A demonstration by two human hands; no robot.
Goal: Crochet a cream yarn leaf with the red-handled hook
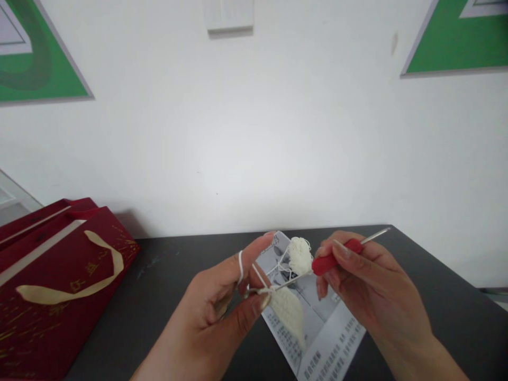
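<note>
Our left hand [222, 301] pinched the small cream crocheted yarn piece [289, 311], white yarn strand [240, 267] looped over its forefinger. Our right hand [357, 280] gripped the red-handled metal crochet hook [333, 259], tip at the pinch, above a printed paper sheet [329, 338].

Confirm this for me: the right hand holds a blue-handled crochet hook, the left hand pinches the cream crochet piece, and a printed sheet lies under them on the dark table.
Not quite. The head view shows the crochet hook in the right hand has a red handle, not blue. The rest stands.
</note>
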